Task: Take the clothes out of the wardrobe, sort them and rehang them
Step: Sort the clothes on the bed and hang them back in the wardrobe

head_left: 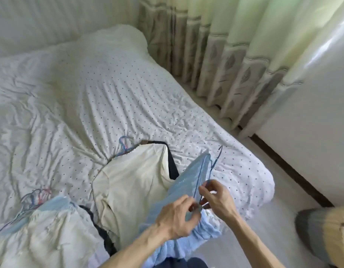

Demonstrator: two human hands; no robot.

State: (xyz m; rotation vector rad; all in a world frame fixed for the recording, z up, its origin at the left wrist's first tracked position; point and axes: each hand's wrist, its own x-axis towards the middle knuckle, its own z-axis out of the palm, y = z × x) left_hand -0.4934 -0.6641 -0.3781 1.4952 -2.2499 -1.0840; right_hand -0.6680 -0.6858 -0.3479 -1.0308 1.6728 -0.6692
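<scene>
Here, ruched pale-blue knit garment (179,194) on blue wire hanger (201,171).

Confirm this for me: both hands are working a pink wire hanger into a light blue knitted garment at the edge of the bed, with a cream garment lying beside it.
One detail is wrong: the hanger is blue, not pink. The head view shows the left hand and right hand pinching it at the light blue knitted garment at the edge of the bed, with the cream garment lying beside it.

Two bare forearms, no sleeves, left hand (175,215), right hand (217,198), no rings or watch
</scene>
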